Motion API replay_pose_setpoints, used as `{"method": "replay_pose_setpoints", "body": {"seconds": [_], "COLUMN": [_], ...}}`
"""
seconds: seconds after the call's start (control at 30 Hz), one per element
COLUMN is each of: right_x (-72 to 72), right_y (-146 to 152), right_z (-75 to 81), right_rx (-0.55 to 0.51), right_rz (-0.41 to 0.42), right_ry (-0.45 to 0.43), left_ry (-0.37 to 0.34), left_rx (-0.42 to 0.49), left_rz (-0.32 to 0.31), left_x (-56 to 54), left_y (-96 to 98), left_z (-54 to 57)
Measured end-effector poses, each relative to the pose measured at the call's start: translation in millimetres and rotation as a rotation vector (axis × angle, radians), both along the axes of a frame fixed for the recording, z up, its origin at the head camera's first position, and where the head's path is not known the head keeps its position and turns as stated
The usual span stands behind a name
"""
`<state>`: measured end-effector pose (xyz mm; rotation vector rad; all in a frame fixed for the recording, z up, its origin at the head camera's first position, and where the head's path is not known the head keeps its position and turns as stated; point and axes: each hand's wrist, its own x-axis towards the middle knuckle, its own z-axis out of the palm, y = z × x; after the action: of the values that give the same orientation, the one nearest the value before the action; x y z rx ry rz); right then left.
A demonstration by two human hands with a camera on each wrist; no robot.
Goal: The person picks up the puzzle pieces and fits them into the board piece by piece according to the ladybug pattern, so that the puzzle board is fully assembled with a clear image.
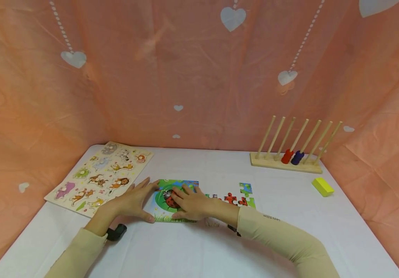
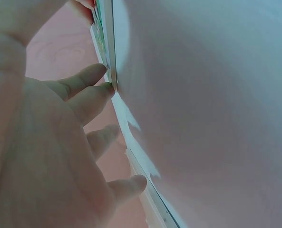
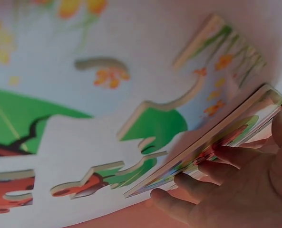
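A square picture board with a ladybug on green (image 1: 169, 186) lies flat on the white table. My left hand (image 1: 131, 201) spans the board's left side, its thumb by the near corner and fingertips by the far corner. In the left wrist view two fingertips (image 2: 108, 88) meet the board's edge (image 2: 111, 42). My right hand (image 1: 193, 205) rests on the board's right part with fingers spread over the picture. Loose jigsaw pieces, some red ladybug parts (image 1: 231, 199) and a green-blue one (image 1: 245, 188), lie just right of it, partly behind the right wrist.
A wooden animal peg puzzle (image 1: 103, 179) lies at the left. At the back right stands a wooden rack of upright rods (image 1: 286, 165) with a red bead (image 1: 287, 156) and a purple bead (image 1: 297, 158). A yellow block (image 1: 322, 187) sits near the right edge.
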<state>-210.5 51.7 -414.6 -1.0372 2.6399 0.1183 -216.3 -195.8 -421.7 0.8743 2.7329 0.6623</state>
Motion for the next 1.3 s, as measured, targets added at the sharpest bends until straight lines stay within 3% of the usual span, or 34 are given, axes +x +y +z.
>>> {"method": "replay_pose_setpoints", "body": {"seconds": [0.3,0.6,0.8,1.0,1.3], "right_x": [0.1,-3.7,-9.0,-23.0,-42.9], "right_y": [0.1,-0.3,9.5,48.1,155.0], "right_z": [1.3,0.3,5.0,22.4,32.5], "right_rx": [-0.017,-0.029,-0.11,-0.229,-0.4], "right_rz": [0.004,0.02,0.018,-0.051,-0.217], "right_ry": [-0.009,0.0,-0.056,-0.123,-0.182], "left_ry": [-0.021,-0.013,-0.015,-0.029,-0.026], "left_rx": [-0.018,-0.03,-0.049,-0.041,-0.048], "left_rz": [0.008,-0.026,-0.017,-0.001,-0.023], "left_x": [-1.3,-0.5,0.4,1.0,0.8], "left_y": [0.1,-1.8,-0.6,0.9,0.5], "left_z": [-0.1,0.7,2.1,2.6,3.2]}}
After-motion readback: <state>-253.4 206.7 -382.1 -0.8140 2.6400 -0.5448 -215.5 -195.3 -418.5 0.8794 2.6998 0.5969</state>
